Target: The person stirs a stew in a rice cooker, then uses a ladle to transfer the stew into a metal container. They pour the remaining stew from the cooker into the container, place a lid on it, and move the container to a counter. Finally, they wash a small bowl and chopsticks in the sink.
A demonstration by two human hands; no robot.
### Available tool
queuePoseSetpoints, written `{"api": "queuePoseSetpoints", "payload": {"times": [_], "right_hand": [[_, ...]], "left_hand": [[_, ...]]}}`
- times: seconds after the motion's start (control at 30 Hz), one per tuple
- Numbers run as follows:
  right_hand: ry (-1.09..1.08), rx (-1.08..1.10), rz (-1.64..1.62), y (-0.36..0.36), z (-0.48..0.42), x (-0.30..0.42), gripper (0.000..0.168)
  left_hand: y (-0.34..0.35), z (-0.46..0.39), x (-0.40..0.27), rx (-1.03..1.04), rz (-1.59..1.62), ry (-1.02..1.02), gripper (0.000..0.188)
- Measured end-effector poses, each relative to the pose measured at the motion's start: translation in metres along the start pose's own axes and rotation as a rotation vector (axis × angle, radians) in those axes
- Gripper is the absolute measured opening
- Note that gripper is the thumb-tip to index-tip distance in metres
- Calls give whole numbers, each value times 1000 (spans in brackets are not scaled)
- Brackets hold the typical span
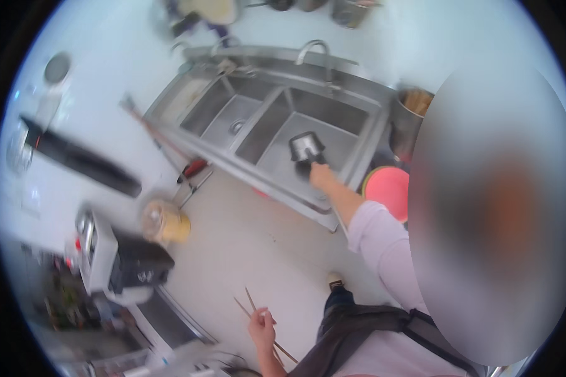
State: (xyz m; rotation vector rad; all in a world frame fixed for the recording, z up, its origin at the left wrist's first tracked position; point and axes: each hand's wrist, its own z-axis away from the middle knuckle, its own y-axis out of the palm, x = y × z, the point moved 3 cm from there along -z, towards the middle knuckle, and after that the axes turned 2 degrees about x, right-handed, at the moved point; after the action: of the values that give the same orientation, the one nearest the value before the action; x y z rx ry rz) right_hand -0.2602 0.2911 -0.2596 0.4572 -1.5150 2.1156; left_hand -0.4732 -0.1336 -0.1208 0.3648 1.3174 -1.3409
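My right hand (321, 176) reaches out over the right basin of the stainless steel double sink (253, 136). It is closed on the black handle of a small square pan (304, 145) with a dark rim and a shiny metal middle. Under the pan a dark patch shows, and I cannot tell whether the pan touches the basin floor. At the bottom of the view my left hand (262, 326) grips a pair of long cooking chopsticks (250, 299). They cross at the hand, with the tips pointing up the picture above the floor.
A curved faucet (328, 61) rises behind the right basin. Right of the sink stand a metal pot (403, 125) with wooden pieces and a round pink item (387, 191). Leftward are a yellow bucket (177, 226) and a dark bin (141, 264). A blurred oval hides the far right.
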Motion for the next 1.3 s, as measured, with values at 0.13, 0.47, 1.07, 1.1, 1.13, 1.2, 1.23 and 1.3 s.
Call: {"api": "queuePoseSetpoints", "payload": {"times": [0.13,0.47,1.07,1.1,1.13,1.2,1.23,1.3], "right_hand": [[-130,-202,228,0,-26,-34,18],[-664,101,-646,-174,216,-25,41],[296,-699,-853,-319,462,-291,30],[312,-682,-852,-319,464,-292,29],[294,-768,-786,-321,465,-297,25],[244,-936,-655,-322,460,-308,17],[202,-966,-654,-325,456,-313,15],[120,-1026,-657,-331,449,-323,11]], "left_hand": [[19,-66,-25,121,37,196,14],[206,-85,-288,399,457,643,22],[474,215,-300,1489,168,664,25],[475,215,-301,1493,120,710,25],[479,218,-300,1494,147,666,25],[488,219,-298,1487,202,585,25],[493,217,-300,1480,229,548,25],[503,209,-303,1480,239,470,25]]}}
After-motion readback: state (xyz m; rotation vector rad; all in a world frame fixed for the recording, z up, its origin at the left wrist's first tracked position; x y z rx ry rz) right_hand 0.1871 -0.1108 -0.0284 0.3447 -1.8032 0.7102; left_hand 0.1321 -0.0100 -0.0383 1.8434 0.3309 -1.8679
